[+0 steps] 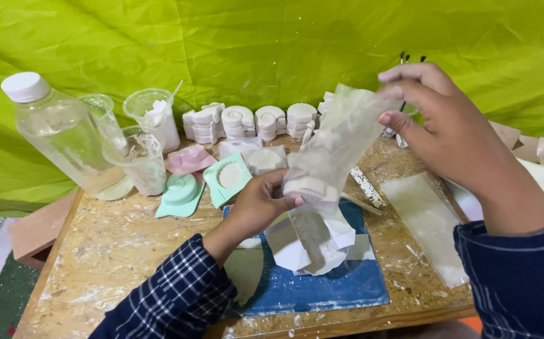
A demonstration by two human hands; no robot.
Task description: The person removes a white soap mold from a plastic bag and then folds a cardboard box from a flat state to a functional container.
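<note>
Both hands are up over the table (115,251), working a floppy see-through mould (338,144). The left hand (262,201) is wrapped around its lower end, fingers closed on a white cast piece (306,187) that sits inside, while the right hand (438,119) pinches the top edge and holds it up higher, so the two hands sit well apart with the mould stretched between them. Right under it there's a blue mat (322,289) with white plaster scraps (312,242) lying on it. Off to the left stands a clear bottle with a white cap (64,132), next to some plastic cups (143,157), and near those are mint and pink moulds (184,191). A row of white shell casts (250,121) lines the back edge by the green sheet (253,44). Can't really tell what shape the piece in the mould is, it's too hazy through the plastic.
</note>
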